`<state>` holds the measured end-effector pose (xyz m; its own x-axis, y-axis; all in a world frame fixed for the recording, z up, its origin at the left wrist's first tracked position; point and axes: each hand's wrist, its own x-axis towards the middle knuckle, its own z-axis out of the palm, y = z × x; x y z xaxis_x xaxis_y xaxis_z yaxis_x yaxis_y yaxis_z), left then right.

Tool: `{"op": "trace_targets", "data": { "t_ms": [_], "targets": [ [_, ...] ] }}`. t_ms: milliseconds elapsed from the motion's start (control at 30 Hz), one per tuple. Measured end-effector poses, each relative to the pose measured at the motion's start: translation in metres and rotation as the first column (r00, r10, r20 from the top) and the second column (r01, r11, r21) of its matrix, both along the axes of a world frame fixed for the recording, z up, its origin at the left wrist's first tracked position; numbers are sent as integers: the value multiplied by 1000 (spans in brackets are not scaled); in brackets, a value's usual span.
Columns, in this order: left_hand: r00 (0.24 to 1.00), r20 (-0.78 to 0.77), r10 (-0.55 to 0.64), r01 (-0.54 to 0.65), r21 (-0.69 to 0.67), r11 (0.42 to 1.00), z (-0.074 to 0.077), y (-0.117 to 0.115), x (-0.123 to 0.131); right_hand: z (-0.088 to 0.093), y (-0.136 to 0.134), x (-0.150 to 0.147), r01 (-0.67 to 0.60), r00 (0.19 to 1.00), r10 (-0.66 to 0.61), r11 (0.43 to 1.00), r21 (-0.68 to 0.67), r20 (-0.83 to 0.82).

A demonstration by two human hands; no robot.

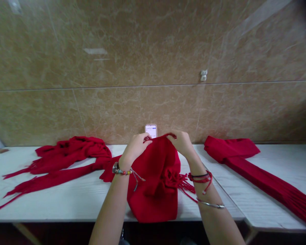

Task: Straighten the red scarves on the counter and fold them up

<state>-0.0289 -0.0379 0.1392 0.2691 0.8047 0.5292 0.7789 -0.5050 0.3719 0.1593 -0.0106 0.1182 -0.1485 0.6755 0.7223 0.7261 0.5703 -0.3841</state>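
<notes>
A red scarf [153,200] with fringed ends is held up over the middle of the white table. My left hand [137,146] pinches its top edge on the left. On the right of that same edge, my right hand [180,141] has its fingers closed on the cloth. Between the hands the edge runs nearly straight, and the cloth hangs down to the table's front edge. A bunched part and some fringe lie below my right wrist. Several bracelets circle both forearms.
A crumpled red scarf [73,153] lies at the left, reaching toward the middle cloth. Another red scarf [244,163], folded long, lies on the right of the white table [66,207]. A lit phone [151,130] leans against the tiled wall [117,109]. A small white figure [203,75] is on the wall.
</notes>
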Motion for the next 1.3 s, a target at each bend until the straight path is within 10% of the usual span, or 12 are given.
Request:
{"op": "trace_targets", "data": {
  "t_ms": [100, 267, 600, 800, 1100, 1300],
  "targets": [
    [998, 8, 66, -66, 39, 997, 4, -1, -9, -3, 3, 9, 41, 999, -40, 999, -12, 25],
    [1000, -6, 15, -14, 87, 996, 5, -5, 3, -1, -9, -9, -275, 953, 272, 962, 4, 135],
    [995, -64, 82, -81, 16, 997, 0, -2, -15, 1, -3, -4, 62, 998, -62, 998, -21, -3],
    [995, -85, 56, -53, 45, 998, 5, -8, -3, 0, -9, -15, -214, 963, 212, 977, -3, 168],
    [974, -146, 172, -170, 29, 985, 7, -7, -25, 2, -5, -5, 18, 1000, -18, 1000, -12, -6],
    [980, -147, 134, -132, 26, 991, 10, -11, -19, 2, -14, -14, -227, 969, 226, 974, 0, 95]
  ]
}}
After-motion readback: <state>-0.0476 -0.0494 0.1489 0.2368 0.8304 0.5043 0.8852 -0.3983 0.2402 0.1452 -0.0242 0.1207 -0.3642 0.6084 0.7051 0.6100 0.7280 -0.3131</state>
